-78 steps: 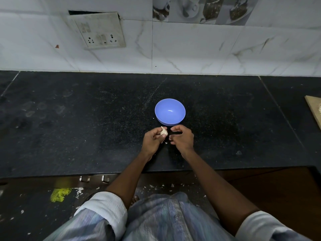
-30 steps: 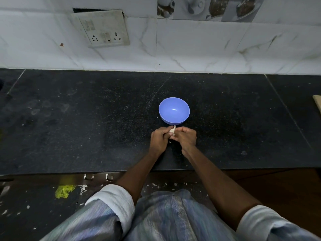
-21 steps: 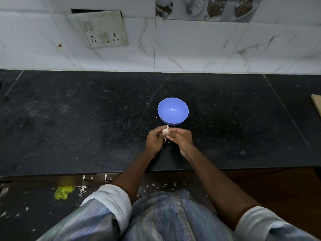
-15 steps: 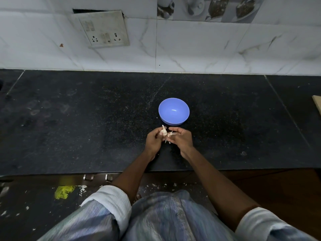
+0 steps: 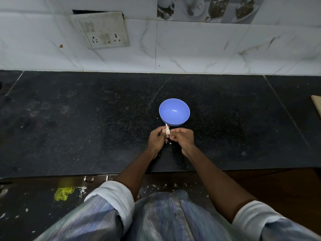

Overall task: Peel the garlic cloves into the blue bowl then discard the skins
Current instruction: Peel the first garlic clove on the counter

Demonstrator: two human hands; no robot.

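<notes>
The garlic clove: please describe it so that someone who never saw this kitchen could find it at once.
Start from the black stone counter under the white tiled wall and find the blue bowl near its middle. Just in front of the bowl, two hands meet; the left hand pinches the garlic clove. It is the only pale, pointed thing there, its tip toward the bowl's near rim.

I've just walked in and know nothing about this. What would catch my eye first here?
Most likely the blue bowl, bright against the dark counter at its middle, with nothing visible inside. Just in front of it, the left hand pinches a pale garlic clove, while the right hand sits curled beside it. A few skin flakes lie on the counter between the hands.
</notes>
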